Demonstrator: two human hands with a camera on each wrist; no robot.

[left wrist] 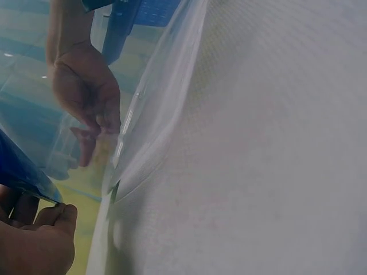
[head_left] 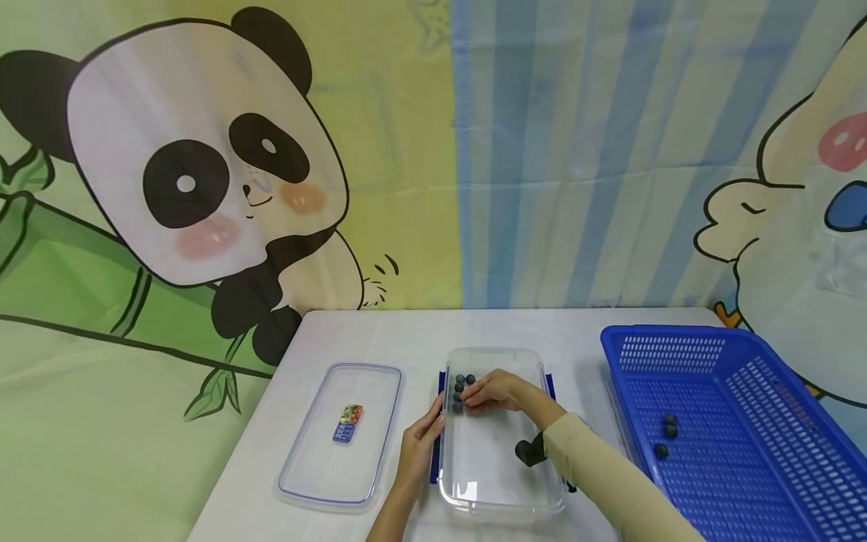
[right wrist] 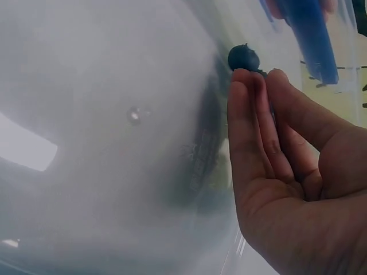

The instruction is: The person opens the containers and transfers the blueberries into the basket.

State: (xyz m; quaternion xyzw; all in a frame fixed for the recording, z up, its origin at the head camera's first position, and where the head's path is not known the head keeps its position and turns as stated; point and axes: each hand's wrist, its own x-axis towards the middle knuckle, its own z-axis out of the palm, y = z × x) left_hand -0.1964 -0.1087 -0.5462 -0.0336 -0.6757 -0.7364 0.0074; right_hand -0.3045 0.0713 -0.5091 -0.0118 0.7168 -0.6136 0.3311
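The fingertips and thumb of the right hand point(head_left: 497, 390) are drawn close together, with a dark blueberry point(right wrist: 243, 58) right at the tips; whether they grip it, I cannot tell. The hand reaches into a clear plastic box point(head_left: 491, 459), where at least five blueberries point(head_left: 457, 407) sit bunched in the far left part. The left hand point(head_left: 416, 448) is at the box's left side, its thumb and fingers pinching a blue flap point(left wrist: 23, 172). A beige sleeve point(head_left: 619, 482) covers the right forearm.

To the left of the box lies a clear lid point(head_left: 369, 467) edged in blue, with a small colored sticker point(head_left: 348, 423). To the right is a blue basket point(head_left: 731, 452) with slotted walls; three more berries point(head_left: 670, 431) lie in it. All this rests on a white table point(head_left: 257, 482). Behind hangs a cloth backdrop point(head_left: 576, 150) with blue stripes and a cartoon panda point(head_left: 196, 98).
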